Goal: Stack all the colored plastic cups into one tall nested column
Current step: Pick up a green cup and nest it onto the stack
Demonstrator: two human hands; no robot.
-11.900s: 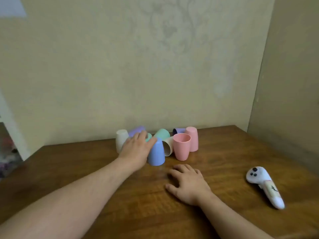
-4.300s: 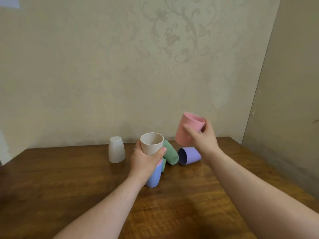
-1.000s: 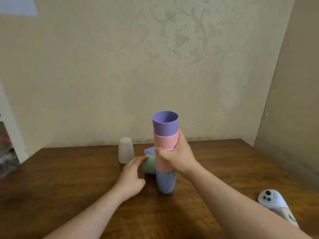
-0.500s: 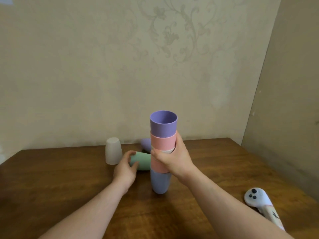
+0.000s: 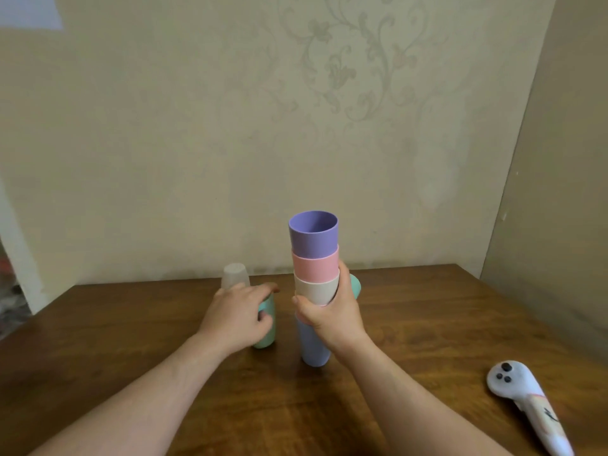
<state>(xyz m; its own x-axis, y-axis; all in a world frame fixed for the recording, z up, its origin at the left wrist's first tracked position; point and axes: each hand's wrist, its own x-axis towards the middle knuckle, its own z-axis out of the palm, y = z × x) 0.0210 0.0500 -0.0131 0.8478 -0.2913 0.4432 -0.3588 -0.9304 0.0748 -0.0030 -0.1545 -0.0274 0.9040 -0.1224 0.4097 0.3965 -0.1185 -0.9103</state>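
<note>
A brown wooden table (image 5: 427,324) stands in a corner of beige walls (image 5: 164,143) with faint floral scrollwork

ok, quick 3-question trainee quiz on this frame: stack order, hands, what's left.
1. Multiple choice: which cup tops the stack? A) pink B) purple C) green
2. True or false: the left hand is flat on the table, touching nothing.
3. Short answer: which cup stands upside down behind the left hand, outside the stack?

Key
1. B: the purple cup is on top, above the pink cup and the beige cup.
2. False: its grip is on a green cup; the right hand holds the stack.
3. The white cup.
</note>
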